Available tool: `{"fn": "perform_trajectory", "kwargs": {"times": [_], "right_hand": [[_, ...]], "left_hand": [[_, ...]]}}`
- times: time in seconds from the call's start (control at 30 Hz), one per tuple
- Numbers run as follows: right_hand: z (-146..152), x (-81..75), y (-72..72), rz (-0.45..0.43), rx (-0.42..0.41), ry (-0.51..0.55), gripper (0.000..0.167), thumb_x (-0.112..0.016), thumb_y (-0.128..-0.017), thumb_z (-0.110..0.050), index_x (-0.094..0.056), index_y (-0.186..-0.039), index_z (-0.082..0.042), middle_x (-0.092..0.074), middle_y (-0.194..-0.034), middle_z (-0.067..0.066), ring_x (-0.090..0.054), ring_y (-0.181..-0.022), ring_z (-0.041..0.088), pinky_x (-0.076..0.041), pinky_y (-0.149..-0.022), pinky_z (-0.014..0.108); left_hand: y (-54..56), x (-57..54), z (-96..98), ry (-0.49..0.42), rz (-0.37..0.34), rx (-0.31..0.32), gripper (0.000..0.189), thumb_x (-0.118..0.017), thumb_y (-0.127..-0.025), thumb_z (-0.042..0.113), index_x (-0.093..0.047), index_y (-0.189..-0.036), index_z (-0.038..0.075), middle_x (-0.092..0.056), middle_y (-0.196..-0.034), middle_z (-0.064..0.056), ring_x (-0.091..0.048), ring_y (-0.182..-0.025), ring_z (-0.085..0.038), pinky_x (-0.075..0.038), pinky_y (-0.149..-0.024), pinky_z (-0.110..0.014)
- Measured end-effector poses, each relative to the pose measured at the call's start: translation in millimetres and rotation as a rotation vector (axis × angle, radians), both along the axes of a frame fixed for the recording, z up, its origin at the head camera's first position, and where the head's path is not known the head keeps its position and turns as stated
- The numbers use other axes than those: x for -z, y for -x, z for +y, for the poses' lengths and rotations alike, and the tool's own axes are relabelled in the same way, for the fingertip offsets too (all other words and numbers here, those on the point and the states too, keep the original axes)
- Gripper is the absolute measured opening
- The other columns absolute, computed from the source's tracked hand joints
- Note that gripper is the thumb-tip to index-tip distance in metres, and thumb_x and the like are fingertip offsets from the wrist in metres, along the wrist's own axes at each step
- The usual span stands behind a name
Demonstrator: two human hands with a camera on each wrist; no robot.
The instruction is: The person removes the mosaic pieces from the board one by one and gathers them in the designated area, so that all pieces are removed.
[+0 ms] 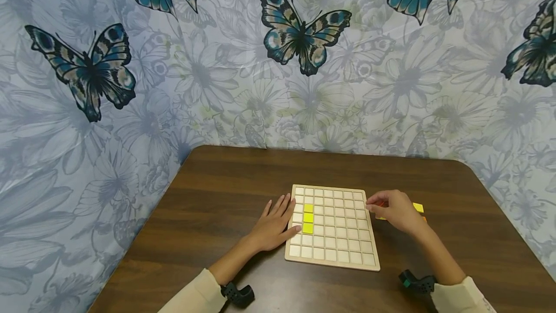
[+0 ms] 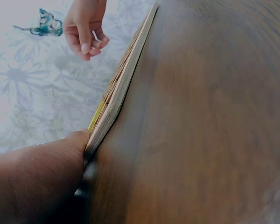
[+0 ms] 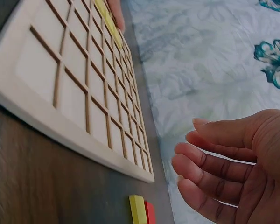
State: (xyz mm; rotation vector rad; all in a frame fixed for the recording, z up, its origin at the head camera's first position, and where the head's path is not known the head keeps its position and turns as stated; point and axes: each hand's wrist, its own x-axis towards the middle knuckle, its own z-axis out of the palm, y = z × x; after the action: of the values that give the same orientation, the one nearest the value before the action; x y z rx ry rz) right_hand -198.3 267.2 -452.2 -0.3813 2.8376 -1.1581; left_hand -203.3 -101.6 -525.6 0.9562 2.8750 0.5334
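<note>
A pale wooden grid board (image 1: pixel 342 234) lies on the brown table, with three yellow squares (image 1: pixel 308 217) in a line down its left part. My left hand (image 1: pixel 271 225) rests flat at the board's left edge, fingers straight and thumb lying over the rim. My right hand (image 1: pixel 396 211) hovers just off the right edge, above a small group of coloured pieces that it partly hides. In the right wrist view its fingers are loosely bent, with nothing between thumb and fingertips. A yellow piece (image 3: pixel 138 210) and a red piece (image 3: pixel 150 213) lie side by side below this hand.
The brown wooden table (image 1: pixel 208 197) stretches out around the board, its far edge against a wall covering (image 1: pixel 317 95) printed with flowers and butterflies. Another yellow piece (image 1: pixel 418 207) pokes out beyond the right hand, close to an orange corner.
</note>
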Motion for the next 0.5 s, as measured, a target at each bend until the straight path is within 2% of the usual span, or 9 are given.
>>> {"fn": "perform_trajectory", "kwargs": {"times": [0.37, 0.5], "right_hand": [[-35.7, 1.2, 6.3, 0.050, -0.115, -0.037, 0.008, -0.072, -0.094, -0.010, -0.077, -0.097, -0.005, -0.072, -0.085, 0.001, -0.065, -0.062, 0.023, -0.050, -0.055, 0.028], [-47.9, 1.3, 9.7, 0.055, -0.167, -0.038, 0.006, -0.072, -0.094, -0.009, -0.077, -0.095, -0.005, -0.072, -0.082, 0.003, -0.066, -0.061, 0.025, -0.049, -0.053, 0.027]], "left_hand": [[0.5, 1.7, -1.6, -0.030, 0.006, 0.010, 0.079, -0.042, -0.107, 0.052, -0.017, -0.162, 0.001, -0.010, -0.168, -0.021, -0.010, -0.155, -0.037, -0.008, -0.119, -0.063], [1.5, 4.0, -1.3, -0.043, 0.005, 0.010, 0.079, -0.041, -0.107, 0.052, -0.017, -0.162, 0.001, -0.010, -0.168, -0.021, -0.009, -0.155, -0.037, -0.007, -0.119, -0.063]]}}
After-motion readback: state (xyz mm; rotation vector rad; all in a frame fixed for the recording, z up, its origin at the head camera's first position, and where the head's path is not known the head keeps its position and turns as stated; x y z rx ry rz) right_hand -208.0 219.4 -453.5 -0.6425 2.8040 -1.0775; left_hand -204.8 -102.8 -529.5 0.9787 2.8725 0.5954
